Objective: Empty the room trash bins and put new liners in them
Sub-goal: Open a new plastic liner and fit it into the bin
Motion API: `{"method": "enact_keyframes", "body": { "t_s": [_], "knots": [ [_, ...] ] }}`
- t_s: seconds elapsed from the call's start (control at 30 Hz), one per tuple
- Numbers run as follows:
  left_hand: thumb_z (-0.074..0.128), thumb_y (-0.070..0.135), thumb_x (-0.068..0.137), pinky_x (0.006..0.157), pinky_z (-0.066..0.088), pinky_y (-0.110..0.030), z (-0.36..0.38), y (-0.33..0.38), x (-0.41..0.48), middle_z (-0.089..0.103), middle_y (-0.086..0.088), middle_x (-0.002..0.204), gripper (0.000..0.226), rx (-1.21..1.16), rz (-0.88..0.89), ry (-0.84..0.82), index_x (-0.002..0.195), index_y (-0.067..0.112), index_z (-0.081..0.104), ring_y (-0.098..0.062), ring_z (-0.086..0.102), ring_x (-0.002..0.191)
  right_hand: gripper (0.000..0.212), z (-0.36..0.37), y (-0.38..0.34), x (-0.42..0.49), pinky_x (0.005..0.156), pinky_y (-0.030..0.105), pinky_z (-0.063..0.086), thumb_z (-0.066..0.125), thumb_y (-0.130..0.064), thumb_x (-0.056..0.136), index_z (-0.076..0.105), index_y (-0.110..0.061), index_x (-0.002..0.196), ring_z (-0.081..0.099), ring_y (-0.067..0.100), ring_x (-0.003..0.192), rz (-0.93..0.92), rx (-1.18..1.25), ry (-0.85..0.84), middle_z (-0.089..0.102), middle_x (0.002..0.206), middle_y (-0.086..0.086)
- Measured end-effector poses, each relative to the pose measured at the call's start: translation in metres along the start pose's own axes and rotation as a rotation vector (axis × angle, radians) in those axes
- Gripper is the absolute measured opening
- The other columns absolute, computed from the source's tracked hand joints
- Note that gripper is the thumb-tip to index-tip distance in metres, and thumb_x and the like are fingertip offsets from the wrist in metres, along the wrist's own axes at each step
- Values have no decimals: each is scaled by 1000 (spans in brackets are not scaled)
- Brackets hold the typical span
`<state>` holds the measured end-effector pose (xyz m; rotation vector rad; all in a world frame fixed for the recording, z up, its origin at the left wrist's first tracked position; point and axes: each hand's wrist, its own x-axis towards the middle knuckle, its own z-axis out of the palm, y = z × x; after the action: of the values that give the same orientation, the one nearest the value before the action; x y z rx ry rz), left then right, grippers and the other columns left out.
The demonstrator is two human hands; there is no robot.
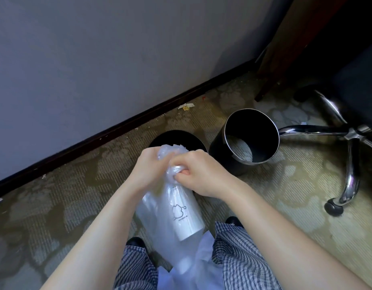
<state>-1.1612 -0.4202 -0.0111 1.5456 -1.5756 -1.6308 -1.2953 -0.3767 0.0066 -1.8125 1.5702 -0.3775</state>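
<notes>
- A dark baseboard (97, 139) runs along the far wall, with paper scraps (186, 106) lying beside it on the patterned carpet (55, 206).
- The left hand (148, 168) has its fingers curled round the gathered neck of a clear plastic bag (160, 216).
- The bag hangs at near centre above a black bin (172, 138) and holds a white cup (185, 218) with a line drawing on it.
- The right hand (198, 174) pinches the bunched plastic at the same neck, touching the left hand.
- A second black bin (218, 155) with a metal rim stands just right of the first, mouth open.
- A chrome chair base (352, 132) sits far right, one leg near that bin.
</notes>
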Motion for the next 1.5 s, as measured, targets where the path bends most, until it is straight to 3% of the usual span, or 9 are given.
{"method": "enact_keyframes", "body": {
  "t_s": [0.13, 0.27, 0.47, 0.57, 0.73, 0.93, 1.23, 1.4, 1.5],
  "knots": [
    [45, 56, 86, 93, 46, -41, -7, 1, 1, 69, -23, 102, 55, -411, -123, -212, 91, 9, 75, -34, 64, 100, 45, -4, 7, 2, 53, 31, 18, 52, 1, 74, 25, -23, 48, 20, 11, 54, 46, 220, 115, 21, 50, -4],
    [48, 42, 85, 92, 42, -36, -5, 5, -2, 71, -11, 98, 37, -72, 59, -347, 93, 16, 74, -16, 63, 96, 15, 0, 19, 0, 59, 30, 35, 53, -9, 77, 66, -6, 70, 43, 10, 63, 102, 314, 131, 52, 61, 7],
    [57, 30, 83, 82, 45, -23, -12, 8, -6, 70, -6, 95, 25, 34, 130, -405, 100, 17, 71, -13, 64, 90, 26, 1, 20, 1, 80, 46, 52, 52, -19, 75, 74, -14, 89, 65, 20, 88, 111, 432, 154, 71, 85, 1],
    [61, 28, 81, 55, 34, -15, -11, 10, -7, 46, 0, 65, 21, 117, 122, -365, 87, 8, 66, -8, 43, 59, 25, -2, 15, 1, 84, 47, 52, 50, -6, 77, 73, -12, 84, 65, 21, 89, 90, 539, 182, 71, 86, 1],
    [53, 16, 86, 52, 24, -19, 0, 8, -6, 30, 0, 59, 31, 186, 130, -247, 63, 0, 43, -9, 28, 55, 26, -1, 12, 2, 72, 42, 53, 51, 1, 80, 69, -17, 84, 63, 25, 76, 122, 470, 288, 68, 80, 0],
    [44, 13, 96, 68, 44, -19, 4, 7, -6, 69, -3, 79, 29, 140, 162, -129, 91, 14, 72, -3, 58, 71, 17, 4, 16, 4, 71, 47, 54, 50, -14, 88, 66, -11, 85, 59, 29, 72, 250, 337, 255, 62, 75, 10],
    [66, 27, 80, 56, 43, -23, 6, 8, -5, 59, 11, 82, 27, 180, 326, 302, 91, 24, 42, -11, 55, 63, 32, 1, 16, 8, 63, 30, 31, 54, -20, 82, 55, 12, 86, 40, 18, 70, 262, 809, 210, 46, 73, 8],
    [53, 30, 79, 65, 47, -37, 8, 8, -6, 57, 8, 71, 11, 405, 457, 373, 74, 21, 55, -13, 55, 70, 38, -1, 12, 9, 73, 37, 33, 55, -20, 78, 58, 14, 94, 44, 21, 80, 241, 911, 177, 52, 83, 10],
    [50, 25, 81, 67, 48, -25, 10, 11, -6, 64, 11, 70, 15, 270, 415, 324, 72, 28, 62, -7, 59, 69, 20, -1, 13, 6, 65, 25, 37, 56, -10, 88, 62, 9, 91, 47, 15, 69, 221, 865, 252, 52, 74, 11]
  ]
}}
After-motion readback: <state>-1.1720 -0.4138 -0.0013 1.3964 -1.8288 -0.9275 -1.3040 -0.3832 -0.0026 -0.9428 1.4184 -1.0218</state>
